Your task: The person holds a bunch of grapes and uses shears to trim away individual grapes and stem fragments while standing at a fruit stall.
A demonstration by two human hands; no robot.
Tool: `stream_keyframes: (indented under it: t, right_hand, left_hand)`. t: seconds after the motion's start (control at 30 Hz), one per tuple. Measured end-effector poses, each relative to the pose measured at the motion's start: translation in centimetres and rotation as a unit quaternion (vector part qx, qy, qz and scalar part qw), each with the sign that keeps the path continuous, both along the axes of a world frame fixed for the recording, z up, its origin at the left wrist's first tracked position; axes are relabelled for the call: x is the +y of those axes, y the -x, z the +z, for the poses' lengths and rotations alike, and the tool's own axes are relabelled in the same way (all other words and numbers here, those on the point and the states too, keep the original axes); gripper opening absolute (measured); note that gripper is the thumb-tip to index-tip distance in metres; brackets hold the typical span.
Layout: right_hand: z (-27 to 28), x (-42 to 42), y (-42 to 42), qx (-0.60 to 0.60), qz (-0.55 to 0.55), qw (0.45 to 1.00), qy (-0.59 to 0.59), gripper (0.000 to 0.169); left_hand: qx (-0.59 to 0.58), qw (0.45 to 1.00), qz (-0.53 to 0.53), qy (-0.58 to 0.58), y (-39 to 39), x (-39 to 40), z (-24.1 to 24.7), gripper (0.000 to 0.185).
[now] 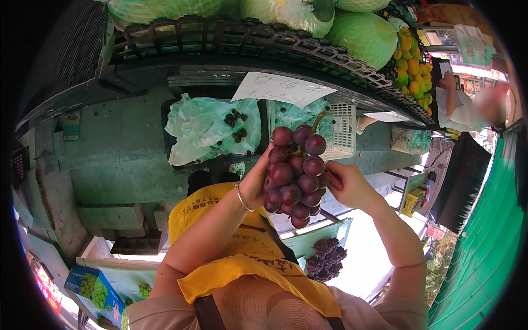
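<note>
A large bunch of dark red grapes (295, 177), its stem pointing up, is held in front of my chest. My left hand (256, 179) supports the bunch along its left side, with the fingers partly hidden behind the grapes. Against the right side, my right hand (344, 181) has its fingers bent, thumb and fingertips at the outer grapes; whether it pinches one cannot be told. Beyond and below lies a dark crate lined with green plastic film (194, 123), holding a few loose dark grapes (236, 119). Beside it stands a white plastic crate (344, 123), also lined with film.
Net-wrapped pomelos (363, 39) and orange-green citrus fruits (412, 70) fill crates on the shelf ahead. A handwritten paper sign (284, 88) hangs from its edge. Another bunch of grapes (326, 260) lies behind my right arm. A person (458, 103) is at the far right.
</note>
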State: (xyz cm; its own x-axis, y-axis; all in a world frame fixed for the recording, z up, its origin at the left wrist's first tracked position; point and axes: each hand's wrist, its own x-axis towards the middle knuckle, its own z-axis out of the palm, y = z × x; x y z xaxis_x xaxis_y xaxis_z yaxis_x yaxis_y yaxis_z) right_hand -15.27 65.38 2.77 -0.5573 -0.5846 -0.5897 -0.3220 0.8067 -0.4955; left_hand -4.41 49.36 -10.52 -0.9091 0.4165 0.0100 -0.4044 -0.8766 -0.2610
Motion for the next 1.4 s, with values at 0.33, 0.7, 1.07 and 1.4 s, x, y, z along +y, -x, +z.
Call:
stream_keyframes:
  t: [0.33,0.7,1.07,1.4]
  right_hand:
    - [2.2,2.1,1.9,0.05,0.104,0.986,-0.121,0.014]
    - [4.9,-4.2,5.8,0.027,-0.199,0.969,0.146,0.031]
    - [3.3,-7.1,6.5,-0.05,-0.197,0.958,0.2,0.028]
    - [6.7,-7.4,3.4,0.11,-0.026,0.946,0.305,0.024]
  left_hand:
    - [-0.029,0.995,0.029,0.089,0.2,-0.1,0.2,0.065]
    - [0.021,0.953,0.05,0.297,1.5,-1.4,1.1,0.065]
    - [-0.015,0.855,0.157,0.493,2.0,-2.4,1.3,0.056]
    - [0.192,0.533,0.354,0.744,4.4,-8.9,2.4,0.108]
